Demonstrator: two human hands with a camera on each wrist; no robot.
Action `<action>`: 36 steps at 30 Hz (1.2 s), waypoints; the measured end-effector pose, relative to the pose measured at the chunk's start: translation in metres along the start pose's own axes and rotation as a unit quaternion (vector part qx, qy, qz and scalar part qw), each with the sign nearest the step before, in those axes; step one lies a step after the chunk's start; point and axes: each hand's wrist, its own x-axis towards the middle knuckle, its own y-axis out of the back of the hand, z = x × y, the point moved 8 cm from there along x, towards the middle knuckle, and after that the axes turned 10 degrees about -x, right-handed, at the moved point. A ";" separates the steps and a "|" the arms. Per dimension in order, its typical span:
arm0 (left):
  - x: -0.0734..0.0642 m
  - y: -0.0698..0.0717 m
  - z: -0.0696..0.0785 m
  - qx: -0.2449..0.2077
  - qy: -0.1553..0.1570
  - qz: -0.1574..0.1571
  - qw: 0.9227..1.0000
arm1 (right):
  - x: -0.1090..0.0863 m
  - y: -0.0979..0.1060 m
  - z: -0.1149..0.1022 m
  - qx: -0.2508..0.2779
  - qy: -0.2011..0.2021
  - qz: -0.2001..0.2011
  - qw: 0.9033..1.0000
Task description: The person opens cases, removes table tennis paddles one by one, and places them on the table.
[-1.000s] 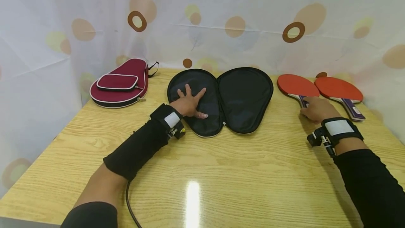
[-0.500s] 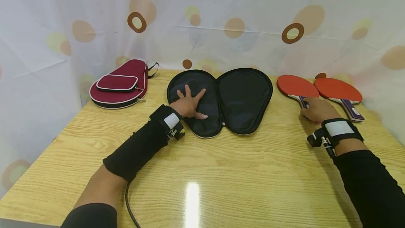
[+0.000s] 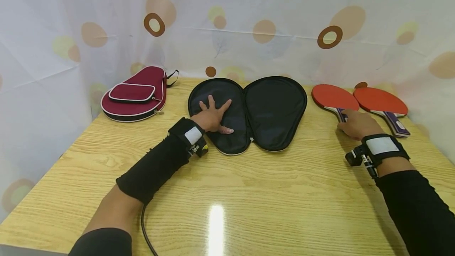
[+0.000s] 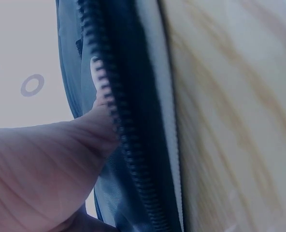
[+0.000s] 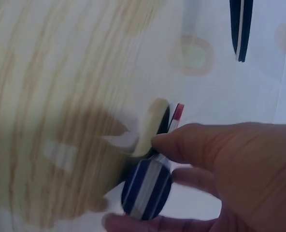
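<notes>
A black paddle case [image 3: 275, 113] lies unzipped and spread flat, both halves facing up. My left hand [image 3: 211, 118] rests inside its left half, fingers spread wide. The left wrist view shows the case's zipper teeth [image 4: 131, 150] running past that hand. On the right, my right hand [image 3: 360, 125] grips the handle of a red table tennis paddle [image 3: 334, 96], whose blade lies on the table. Thumb and fingers sit around the blue-and-white striped handle end [image 5: 147, 189] in the right wrist view. A second red paddle [image 3: 380, 100] lies just to its right.
A burgundy paddle case [image 3: 138, 106] with white piping and a small front pocket stands at the back left. Behind the wooden table [image 3: 249, 192] hangs a patterned curtain [image 3: 241, 19]. A black cable [image 3: 143, 224] trails from my left arm.
</notes>
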 end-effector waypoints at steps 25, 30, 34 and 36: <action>-0.020 -0.001 -0.002 -0.067 -0.008 0.050 0.996 | -0.003 -0.001 -0.142 0.040 0.142 0.030 0.989; -0.027 0.007 -0.005 -0.124 -0.034 0.088 0.988 | -0.004 -0.003 -0.145 0.018 0.161 0.024 0.987; -0.035 0.017 -0.008 -0.199 -0.037 0.126 0.971 | -0.006 -0.003 -0.148 0.010 0.177 0.027 0.984; -0.039 0.024 -0.006 -0.227 -0.043 0.150 0.961 | -0.007 -0.005 -0.149 0.010 0.182 0.028 0.983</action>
